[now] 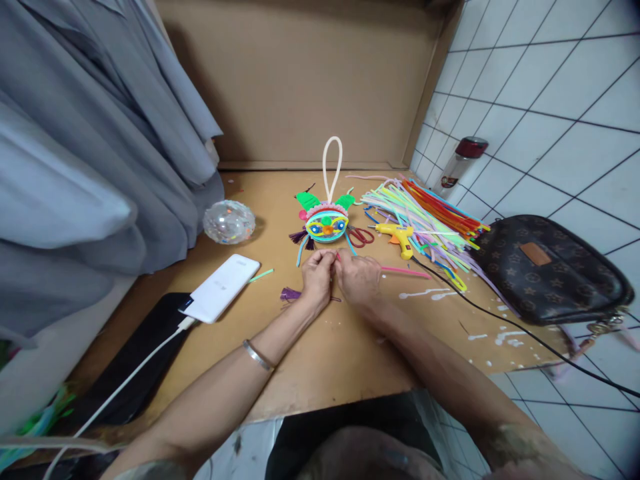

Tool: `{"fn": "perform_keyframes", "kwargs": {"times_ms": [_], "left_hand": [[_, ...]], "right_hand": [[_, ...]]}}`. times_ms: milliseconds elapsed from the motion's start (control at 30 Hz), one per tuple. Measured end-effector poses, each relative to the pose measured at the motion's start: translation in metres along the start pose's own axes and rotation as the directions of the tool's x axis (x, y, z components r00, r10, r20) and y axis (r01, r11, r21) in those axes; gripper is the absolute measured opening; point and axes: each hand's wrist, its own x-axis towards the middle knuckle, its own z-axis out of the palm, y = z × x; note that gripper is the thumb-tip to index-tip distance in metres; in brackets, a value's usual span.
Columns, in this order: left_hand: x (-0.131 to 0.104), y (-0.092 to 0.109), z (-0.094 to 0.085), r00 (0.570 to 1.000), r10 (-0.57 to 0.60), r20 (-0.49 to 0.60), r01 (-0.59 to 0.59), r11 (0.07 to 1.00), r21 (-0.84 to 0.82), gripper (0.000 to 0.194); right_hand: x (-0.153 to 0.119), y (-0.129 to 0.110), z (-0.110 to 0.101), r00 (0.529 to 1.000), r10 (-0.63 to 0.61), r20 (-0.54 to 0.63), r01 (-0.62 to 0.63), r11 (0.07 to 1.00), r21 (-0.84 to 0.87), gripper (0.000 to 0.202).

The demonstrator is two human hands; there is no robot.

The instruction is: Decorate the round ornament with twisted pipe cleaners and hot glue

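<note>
A pink pipe cleaner point(407, 272) is pinched between my two hands, its long end sticking out to the right past my knuckles. My left hand point(318, 275) and my right hand point(358, 277) are closed, fingertips meeting. Just beyond them sits a colourful lion-head ornament point(327, 227) with green ears, blue eyes and a white loop standing up from its top. Beside my left wrist lies a purple tassel point(290, 294). My fingers hide the pipe cleaner's worked end, apart from a bit of pink.
Right of the ornament are red-handled scissors point(361, 237), a yellow glue gun point(397, 238) with a black cord, and a heap of pipe cleaners point(420, 220). A brown bag point(555, 267) and a bottle point(463, 163) stand farther right. Leftward are a clear ball point(229, 222) and a white power bank point(225, 287).
</note>
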Motion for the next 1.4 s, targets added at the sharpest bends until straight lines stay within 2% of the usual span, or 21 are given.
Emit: {"fn": "perform_keyframes", "kwargs": {"times_ms": [133,233,333,433,567,667,767,967,1033,1100,1200,1300,1400], "left_hand": [[0.0,0.001,0.001,1.0,-0.009,0.021,0.009,1.0,0.012,0.019],[0.003,0.001,0.0,0.996,-0.019,0.082,0.016,0.999,0.035,0.023],[0.007,0.001,-0.003,0.991,0.014,0.136,-0.024,0.997,0.075,0.028],[0.008,0.002,-0.007,0.983,0.052,0.175,-0.072,0.991,0.109,0.033],[0.007,0.005,-0.009,0.971,0.043,0.236,-0.062,0.995,0.075,0.035],[0.009,0.008,-0.009,0.957,0.009,0.289,-0.028,0.998,0.064,0.033],[0.013,0.013,-0.012,0.941,-0.038,0.336,0.018,0.998,0.062,0.034],[0.022,0.029,-0.021,0.863,-0.19,0.468,0.129,0.979,0.16,0.036],[0.021,0.031,-0.02,0.882,-0.164,0.441,0.105,0.982,0.156,0.033],[0.018,0.029,-0.016,0.923,-0.111,0.368,0.08,0.992,0.098,0.03],[0.008,0.025,-0.007,0.961,-0.112,0.254,0.118,0.993,-0.008,0.027],[-0.001,0.022,0.0,0.97,-0.176,0.169,0.19,0.979,-0.069,0.025],[-0.007,0.023,0.004,0.972,-0.199,0.128,0.213,0.971,-0.107,0.024]], "right_hand": [[0.004,0.006,0.005,0.999,-0.023,-0.043,0.024,1.0,0.02,0.025],[0.006,0.014,0.01,0.997,-0.026,-0.073,0.028,0.999,0.037,0.025],[0.009,0.022,0.013,0.992,-0.026,-0.122,0.036,0.996,0.078,0.024],[0.01,0.027,0.014,0.99,0.002,-0.141,0.015,0.993,0.121,0.024],[0.01,0.03,0.015,0.987,0.053,-0.149,-0.028,0.985,0.168,0.026],[0.01,0.033,0.012,0.986,0.027,-0.163,0.001,0.986,0.167,0.027],[0.01,0.034,0.006,0.993,0.0,-0.122,0.015,0.992,0.127,0.027],[0.008,0.034,0.0,0.989,-0.119,-0.093,0.128,0.987,0.093,0.026],[0.007,0.032,0.001,0.981,-0.154,-0.115,0.164,0.983,0.087,0.027],[0.005,0.029,0.002,0.972,-0.174,-0.155,0.186,0.981,0.061,0.029],[0.0,0.023,0.004,0.96,-0.199,-0.199,0.203,0.979,0.0,0.031],[-0.002,0.018,0.005,0.966,-0.2,-0.164,0.194,0.98,-0.053,0.031],[-0.003,0.015,0.006,0.975,-0.167,-0.147,0.155,0.984,-0.09,0.031]]}}
